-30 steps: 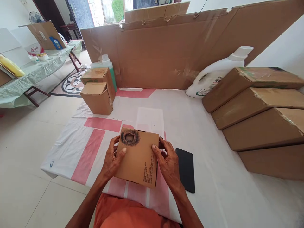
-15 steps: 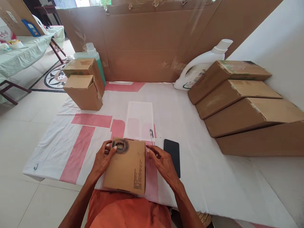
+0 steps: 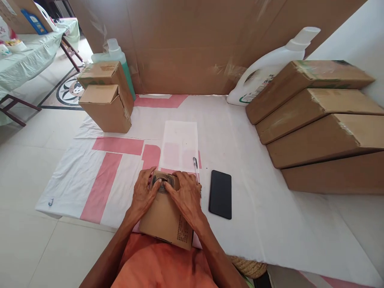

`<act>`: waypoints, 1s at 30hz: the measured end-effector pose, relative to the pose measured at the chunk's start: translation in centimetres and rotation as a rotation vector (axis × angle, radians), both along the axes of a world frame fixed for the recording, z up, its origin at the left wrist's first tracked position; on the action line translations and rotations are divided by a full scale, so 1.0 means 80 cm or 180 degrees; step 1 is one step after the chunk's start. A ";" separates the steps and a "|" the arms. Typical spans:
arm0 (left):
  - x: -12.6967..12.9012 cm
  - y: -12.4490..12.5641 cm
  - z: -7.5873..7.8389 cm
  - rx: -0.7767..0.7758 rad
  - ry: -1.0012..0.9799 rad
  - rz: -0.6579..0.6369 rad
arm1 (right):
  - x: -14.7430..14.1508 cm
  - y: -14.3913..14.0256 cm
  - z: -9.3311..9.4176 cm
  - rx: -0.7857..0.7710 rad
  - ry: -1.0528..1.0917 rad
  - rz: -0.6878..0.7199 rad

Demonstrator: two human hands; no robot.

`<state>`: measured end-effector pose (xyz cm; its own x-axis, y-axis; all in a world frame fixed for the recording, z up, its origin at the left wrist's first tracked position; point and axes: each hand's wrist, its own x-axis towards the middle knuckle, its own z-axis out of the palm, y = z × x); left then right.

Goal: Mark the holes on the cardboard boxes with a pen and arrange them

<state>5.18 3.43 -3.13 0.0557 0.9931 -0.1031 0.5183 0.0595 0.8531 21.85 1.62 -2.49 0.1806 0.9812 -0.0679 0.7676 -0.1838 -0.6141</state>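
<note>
At the near edge of the white cloth-covered surface with pink blocks of colour [image 3: 255,228], a brown cardboard box with small dark print [image 3: 160,218] sits close against the person's orange garment [image 3: 162,264]. The left hand [image 3: 144,196] is clamped on its far-left corner, fingers curled over the edge and thumb on top. The right hand [image 3: 186,196] is clamped on the far-right part, fingers over the far side. The 2 thumbs nearly meet at a dark scribbled ring [image 3: 162,189] on the upper face; they cover much of it.

Taking the box as the clock's centre, a thin white rectangular sheet [image 3: 180,134] lies flat at 12 o'clock, and a slim clear pen with a black end [image 3: 195,163] at 1 o'clock, near the right hand. At 2 o'clock lies a flat black rectangular phone [image 3: 220,195]; farther out that way, 4 brown cardboard cartons [image 3: 303,140] lean in a slanted stack. Just beside them, towards 1 o'clock, stands a white plastic jug with a handle [image 3: 270,66]. At 11 o'clock, 2 small brown cartons [image 3: 105,114] stand before a clear bottle of green liquid [image 3: 128,76]. Along the far side, at 12 o'clock, rises a large brown cardboard panel [image 3: 186,48].
</note>
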 end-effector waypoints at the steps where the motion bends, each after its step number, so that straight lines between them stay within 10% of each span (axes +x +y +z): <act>1: 0.001 0.001 -0.001 0.0074 -0.0024 -0.0035 | -0.002 0.000 0.001 -0.0020 -0.0019 -0.0017; 15: -0.010 0.008 -0.002 0.0492 0.0411 -0.0530 | 0.042 -0.006 -0.005 0.0579 0.0667 -0.0408; 20: -0.003 0.002 -0.005 0.0549 0.0461 -0.0454 | 0.093 -0.003 -0.003 -0.0480 0.0195 -0.0719; 30: -0.015 -0.004 -0.009 0.0223 0.0063 -0.0515 | 0.116 0.014 -0.021 -0.0962 -0.0013 -0.0594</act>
